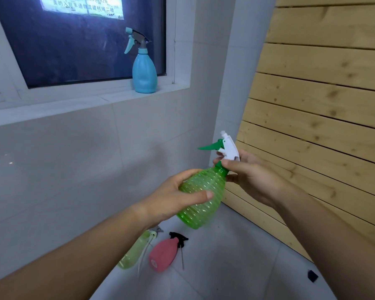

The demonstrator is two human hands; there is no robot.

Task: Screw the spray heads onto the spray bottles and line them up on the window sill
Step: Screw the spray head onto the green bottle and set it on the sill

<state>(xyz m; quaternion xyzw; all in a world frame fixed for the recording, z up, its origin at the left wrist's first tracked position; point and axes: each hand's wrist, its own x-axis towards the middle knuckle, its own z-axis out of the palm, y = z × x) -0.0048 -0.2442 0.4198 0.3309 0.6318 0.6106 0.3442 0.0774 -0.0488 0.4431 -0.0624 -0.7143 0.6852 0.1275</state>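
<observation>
A ribbed clear-green spray bottle (pixel 204 195) is held tilted in mid-air. My left hand (pixel 173 198) wraps its body. My right hand (pixel 249 172) pinches the neck where the white spray head with a green trigger (pixel 227 148) sits. A blue bottle with a blue-grey spray head (pixel 143 70) stands upright at the right end of the window sill (pixel 74 98). On the floor lie a pink bottle (pixel 164 254) with a black spray head (pixel 179 237) beside its neck, and a pale yellow-green bottle (pixel 134 252) with a loose head and tube (pixel 147 245).
A wooden slatted panel (pixel 323 105) leans along the right wall. A dark window (pixel 80 40) is above the sill. The floor is grey tile (pixel 236 267), with a small black object (pixel 312 276) at the lower right.
</observation>
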